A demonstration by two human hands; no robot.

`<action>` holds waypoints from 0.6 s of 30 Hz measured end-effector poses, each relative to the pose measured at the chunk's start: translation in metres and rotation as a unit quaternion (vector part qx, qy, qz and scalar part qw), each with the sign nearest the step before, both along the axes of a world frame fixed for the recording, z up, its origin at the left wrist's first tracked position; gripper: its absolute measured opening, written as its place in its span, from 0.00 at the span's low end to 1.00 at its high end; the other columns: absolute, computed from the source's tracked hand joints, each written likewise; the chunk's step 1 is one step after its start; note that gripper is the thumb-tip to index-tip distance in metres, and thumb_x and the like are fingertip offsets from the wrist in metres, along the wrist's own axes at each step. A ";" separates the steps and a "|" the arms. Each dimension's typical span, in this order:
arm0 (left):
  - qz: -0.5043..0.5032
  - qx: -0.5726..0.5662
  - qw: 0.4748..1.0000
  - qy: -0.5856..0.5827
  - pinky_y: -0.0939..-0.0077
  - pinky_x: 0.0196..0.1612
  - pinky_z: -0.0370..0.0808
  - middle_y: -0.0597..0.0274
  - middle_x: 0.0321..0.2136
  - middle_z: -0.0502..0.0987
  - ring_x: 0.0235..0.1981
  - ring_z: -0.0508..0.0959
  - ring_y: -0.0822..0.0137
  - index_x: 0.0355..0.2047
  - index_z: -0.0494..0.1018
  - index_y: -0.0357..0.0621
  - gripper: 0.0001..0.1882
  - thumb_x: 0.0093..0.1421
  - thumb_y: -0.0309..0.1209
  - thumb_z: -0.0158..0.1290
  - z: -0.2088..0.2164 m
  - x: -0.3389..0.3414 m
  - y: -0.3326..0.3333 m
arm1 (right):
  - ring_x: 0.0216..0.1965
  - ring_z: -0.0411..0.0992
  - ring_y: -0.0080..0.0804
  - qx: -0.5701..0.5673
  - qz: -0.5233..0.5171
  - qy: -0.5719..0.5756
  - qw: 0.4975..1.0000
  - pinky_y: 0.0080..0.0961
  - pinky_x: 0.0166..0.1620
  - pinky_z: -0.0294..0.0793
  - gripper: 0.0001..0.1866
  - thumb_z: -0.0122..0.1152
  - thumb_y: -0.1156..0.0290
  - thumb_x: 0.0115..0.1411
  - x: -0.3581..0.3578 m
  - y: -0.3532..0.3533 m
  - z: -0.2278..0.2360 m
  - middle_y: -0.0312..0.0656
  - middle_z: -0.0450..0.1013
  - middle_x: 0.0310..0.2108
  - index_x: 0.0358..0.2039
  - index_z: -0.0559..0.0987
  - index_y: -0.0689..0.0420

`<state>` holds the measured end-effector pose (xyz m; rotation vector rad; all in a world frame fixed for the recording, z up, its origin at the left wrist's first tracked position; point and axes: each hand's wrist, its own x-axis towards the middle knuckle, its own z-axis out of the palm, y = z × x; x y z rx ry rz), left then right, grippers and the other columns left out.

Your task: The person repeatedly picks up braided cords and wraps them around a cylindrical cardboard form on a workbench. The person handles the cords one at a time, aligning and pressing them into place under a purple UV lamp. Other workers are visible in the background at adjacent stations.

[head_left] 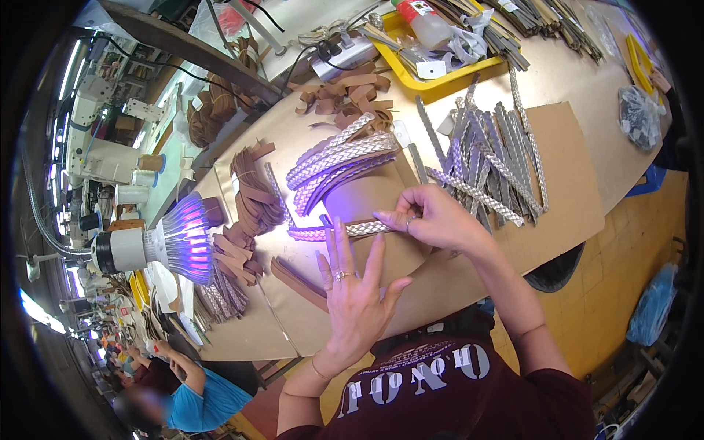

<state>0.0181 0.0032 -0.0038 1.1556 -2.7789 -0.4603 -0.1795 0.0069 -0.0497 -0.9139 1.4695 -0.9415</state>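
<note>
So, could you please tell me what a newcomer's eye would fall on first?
Probably the finned lamp, lit purple, at the left. Next, at the centre, comes the left hand spread over a pale braided strip, with the right hand pinching it. A yellow tray near the top edge likely draws a glance too.

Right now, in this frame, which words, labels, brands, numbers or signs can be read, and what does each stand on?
Maroon T-shirt: large white capital letters, wording not copied here; the smaller lines are too small to read.
Plastic bottle: red and green label, print too small to read.
White tag at the yellow tray: no print I can make out.
Braided strip in the right hand: no lettering visible.
</note>
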 end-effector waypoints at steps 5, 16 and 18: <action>-0.001 -0.001 1.000 -0.004 0.36 0.65 0.51 0.27 0.67 0.46 0.67 0.51 0.31 0.61 0.67 0.45 0.38 0.56 0.54 0.58 -0.001 -0.007 -0.002 | 0.17 0.60 0.15 -0.001 0.022 0.055 0.998 0.21 0.20 0.59 0.22 0.68 0.54 0.59 -0.005 -0.002 0.008 0.30 0.67 0.13 0.20 0.77 0.59; 0.017 -0.040 0.999 0.004 0.37 0.65 0.49 0.20 0.64 0.49 0.65 0.54 0.28 0.60 0.66 0.37 0.40 0.58 0.56 0.56 -0.012 -0.016 0.006 | 0.21 0.74 0.45 -0.002 0.043 0.186 0.982 0.38 0.29 0.72 0.18 0.67 0.57 0.55 -0.010 -0.007 0.052 0.47 0.74 0.16 0.22 0.80 0.60; 0.018 -0.038 0.999 0.001 0.37 0.66 0.48 0.20 0.64 0.49 0.65 0.54 0.28 0.59 0.66 0.37 0.40 0.58 0.57 0.56 -0.013 -0.017 0.006 | 0.21 0.74 0.45 -0.031 0.043 0.185 0.981 0.38 0.29 0.72 0.17 0.67 0.58 0.55 -0.011 -0.009 0.056 0.47 0.74 0.16 0.21 0.80 0.60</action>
